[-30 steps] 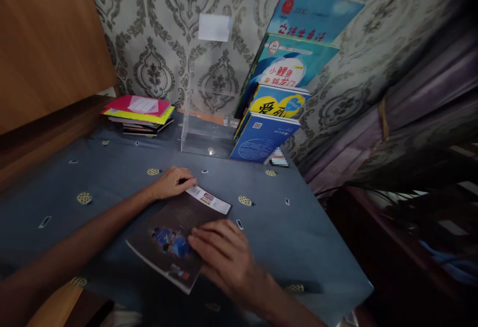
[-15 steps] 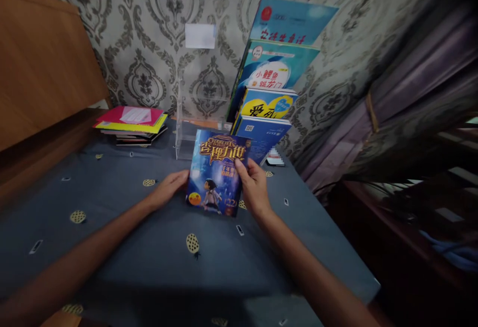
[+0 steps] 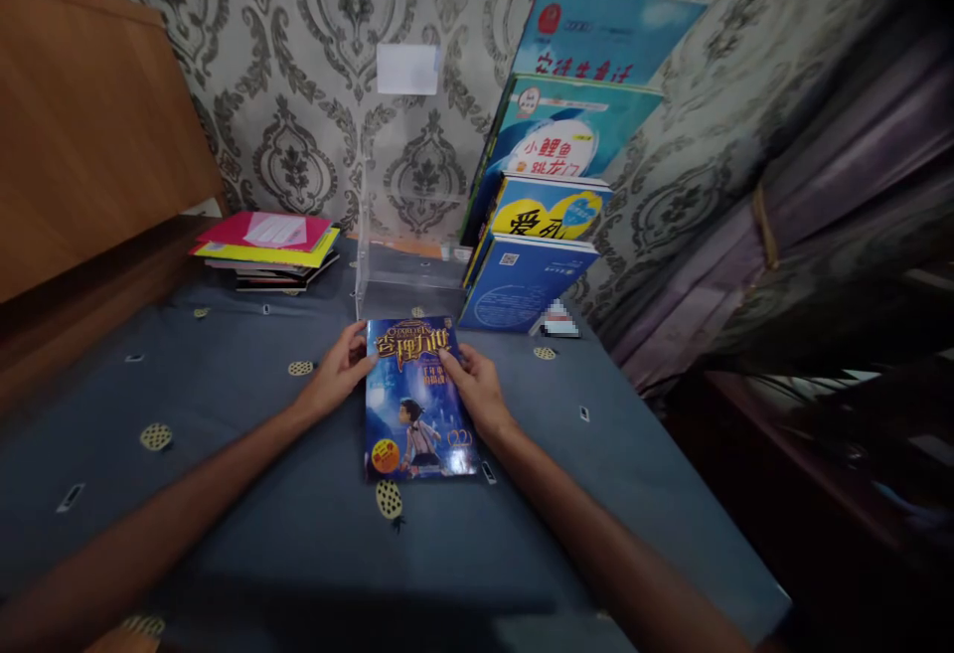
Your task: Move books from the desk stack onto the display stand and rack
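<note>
At the far left I see a wooden cabinet point(image 3: 96, 126). Right of it, on a blue tablecloth point(image 3: 245, 385) printed with yellow pineapples, lies a stack of papers and booklets point(image 3: 264, 245), pink and yellow on top. Next comes the left hand point(image 3: 341, 370), its thumb and fingers clamped on the upper left edge of a blue comic-style book point(image 3: 417, 424). The book is near the table's middle, front cover facing me, a dark-haired figure and "(22)" on it. Just behind stands a clear stand point(image 3: 361, 280), with a white card point(image 3: 407, 70) above. The right hand point(image 3: 481, 390) grips the book's upper right edge, thumb on the cover, fingers partly hidden behind. I cannot tell whether the book's lower edge touches the cloth. Further right, a tiered row of books point(image 3: 529, 285) stands upright; beyond hangs a purplish curtain point(image 3: 715, 236).
</note>
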Available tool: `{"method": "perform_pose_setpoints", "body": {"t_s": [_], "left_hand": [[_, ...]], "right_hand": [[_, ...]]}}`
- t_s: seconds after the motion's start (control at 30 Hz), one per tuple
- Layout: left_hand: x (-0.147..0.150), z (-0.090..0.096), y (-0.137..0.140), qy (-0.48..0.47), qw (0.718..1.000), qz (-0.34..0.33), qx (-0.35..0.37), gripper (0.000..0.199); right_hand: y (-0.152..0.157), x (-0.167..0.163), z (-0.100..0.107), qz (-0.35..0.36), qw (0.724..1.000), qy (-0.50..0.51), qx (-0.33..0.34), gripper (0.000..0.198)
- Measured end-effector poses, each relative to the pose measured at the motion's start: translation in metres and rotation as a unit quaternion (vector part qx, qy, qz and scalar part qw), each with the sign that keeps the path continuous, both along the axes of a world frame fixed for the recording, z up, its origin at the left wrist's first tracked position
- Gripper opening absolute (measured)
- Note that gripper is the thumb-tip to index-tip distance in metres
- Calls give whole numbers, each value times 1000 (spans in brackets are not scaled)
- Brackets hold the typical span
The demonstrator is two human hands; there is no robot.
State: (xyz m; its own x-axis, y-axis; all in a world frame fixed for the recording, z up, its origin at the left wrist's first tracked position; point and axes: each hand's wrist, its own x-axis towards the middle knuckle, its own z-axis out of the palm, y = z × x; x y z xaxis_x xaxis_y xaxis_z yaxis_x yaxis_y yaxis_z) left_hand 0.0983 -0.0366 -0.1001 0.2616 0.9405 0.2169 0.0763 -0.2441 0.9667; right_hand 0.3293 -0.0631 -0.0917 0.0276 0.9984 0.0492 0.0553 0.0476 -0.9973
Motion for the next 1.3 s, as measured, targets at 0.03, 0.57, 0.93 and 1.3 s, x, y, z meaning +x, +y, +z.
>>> {"method": "perform_pose_setpoints", "body": {"t_s": [0.03, 0.57, 0.93, 1.3], "left_hand": [[-2, -2, 2, 50, 998, 21, 28, 65], [-7, -7, -5, 354, 907, 4, 227, 53], [-8, -7, 0, 377, 897, -11, 233, 52], [-11, 2, 8, 428, 865, -70, 253, 56]], "right_hand": [[0, 4, -1, -12, 998, -64, 20, 42], [19, -21, -8, 195, 853, -426, 232, 47], [48, 40, -23, 116, 942, -272, 159, 40], [66, 42, -31, 156, 969, -139, 131, 40]]}}
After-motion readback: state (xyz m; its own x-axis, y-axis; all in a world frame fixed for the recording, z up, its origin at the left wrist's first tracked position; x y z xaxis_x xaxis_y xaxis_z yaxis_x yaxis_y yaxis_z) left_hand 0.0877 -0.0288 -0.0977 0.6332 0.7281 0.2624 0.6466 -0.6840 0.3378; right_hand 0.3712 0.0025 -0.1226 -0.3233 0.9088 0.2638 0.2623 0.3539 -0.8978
